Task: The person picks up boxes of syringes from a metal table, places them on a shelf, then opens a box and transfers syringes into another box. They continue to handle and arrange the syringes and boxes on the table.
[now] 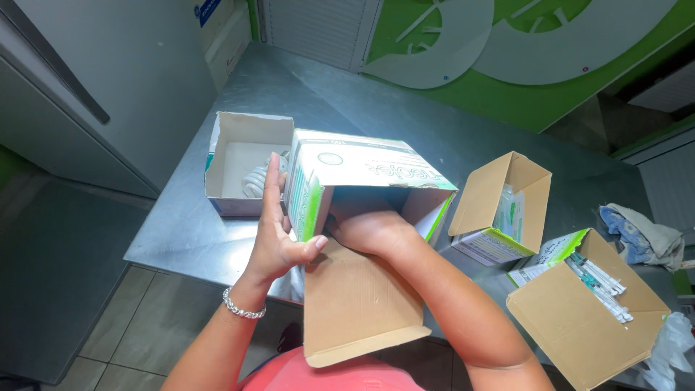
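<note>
A white and green cardboard box (362, 174) lies on its side over the near edge of a steel table (347, 94), its brown flap (358, 304) hanging open toward me. My left hand (279, 232) presses flat against the box's left side, thumb on the flap, and steadies it. My right hand (373, 232) reaches inside the box; its fingers are hidden, so what it touches cannot be seen. A silver bracelet (242, 308) circles my left wrist.
An open white box (246, 141) holding a spiral bulb (257, 181) stands behind my left hand. Two more open cardboard boxes (499, 210) (590, 311) with packaged items sit at the right. Crumpled cloth (644, 235) lies at the far right. A grey cabinet (87, 94) stands left.
</note>
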